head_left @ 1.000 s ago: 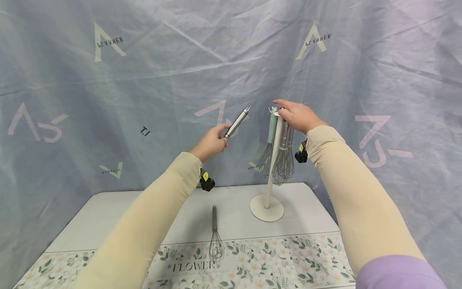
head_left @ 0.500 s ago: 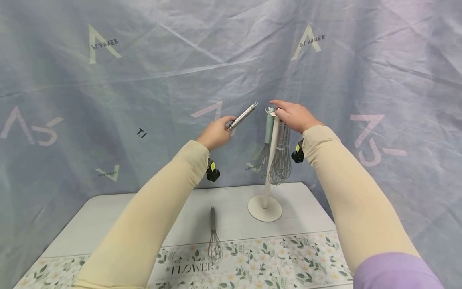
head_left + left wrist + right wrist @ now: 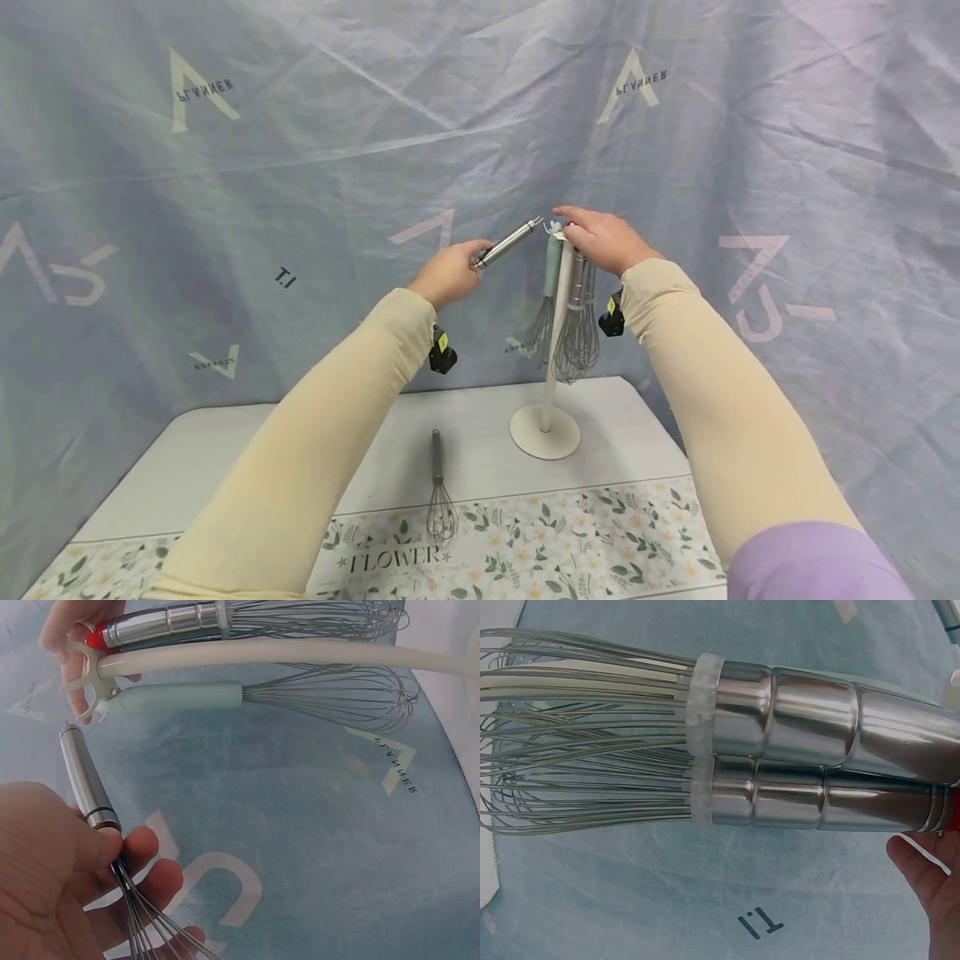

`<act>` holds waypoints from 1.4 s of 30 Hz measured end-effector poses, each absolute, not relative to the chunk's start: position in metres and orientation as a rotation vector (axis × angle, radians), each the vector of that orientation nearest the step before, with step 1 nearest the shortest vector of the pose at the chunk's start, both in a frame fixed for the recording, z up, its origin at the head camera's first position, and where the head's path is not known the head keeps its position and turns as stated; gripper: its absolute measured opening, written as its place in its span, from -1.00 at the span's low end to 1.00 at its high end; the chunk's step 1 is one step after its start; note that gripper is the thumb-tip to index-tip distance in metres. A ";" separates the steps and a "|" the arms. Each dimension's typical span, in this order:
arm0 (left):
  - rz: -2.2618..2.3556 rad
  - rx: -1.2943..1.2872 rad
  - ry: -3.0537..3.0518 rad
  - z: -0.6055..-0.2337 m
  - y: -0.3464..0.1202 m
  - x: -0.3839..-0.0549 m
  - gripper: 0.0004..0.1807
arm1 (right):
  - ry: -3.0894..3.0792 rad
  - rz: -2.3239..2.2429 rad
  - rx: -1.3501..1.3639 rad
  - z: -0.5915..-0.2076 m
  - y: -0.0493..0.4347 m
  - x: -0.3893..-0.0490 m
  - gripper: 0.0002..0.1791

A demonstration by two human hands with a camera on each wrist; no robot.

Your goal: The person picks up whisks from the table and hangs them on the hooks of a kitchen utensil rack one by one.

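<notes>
In the head view my left hand (image 3: 450, 273) holds a steel-handled whisk (image 3: 510, 242), its handle slanting up and right towards the stand's top. The left wrist view shows thumb and fingers gripping where the handle (image 3: 86, 776) meets the wires; the loop end lies close to a hook, and I cannot tell whether they touch. My right hand (image 3: 611, 242) grips the top of a cream whisk stand (image 3: 553, 367), index finger stretched over it; part of this grip is hidden. A mint-handled whisk (image 3: 180, 697) and two steel whisks (image 3: 810, 712) with red ends hang from the stand.
A grey-handled whisk (image 3: 437, 454) lies on the white table (image 3: 480, 417), its wires over a floral mat (image 3: 600, 542). The stand's round base (image 3: 525, 433) rests towards the table's back. A blue-grey printed cloth (image 3: 337, 208) hangs behind.
My left hand has brought the steel-handled whisk rightwards, up to the stand's hooks, and its handle has tilted flatter. My right hand stays on the stand's top. The view has shifted slightly.
</notes>
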State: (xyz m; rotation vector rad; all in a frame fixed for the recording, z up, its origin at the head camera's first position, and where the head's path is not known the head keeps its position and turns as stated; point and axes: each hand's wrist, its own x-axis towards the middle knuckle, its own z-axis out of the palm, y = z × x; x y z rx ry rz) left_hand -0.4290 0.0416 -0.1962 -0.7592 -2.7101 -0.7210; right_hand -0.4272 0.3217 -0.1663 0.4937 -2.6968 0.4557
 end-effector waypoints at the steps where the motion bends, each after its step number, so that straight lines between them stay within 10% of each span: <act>1: -0.715 -0.758 -2.719 -0.197 0.042 -0.429 -0.40 | -2.695 0.455 0.493 -0.166 0.321 -0.427 -0.35; 42: -1.475 -0.828 -2.557 -0.304 0.092 -0.437 -0.20 | -2.667 0.460 0.478 -0.170 0.321 -0.426 -0.36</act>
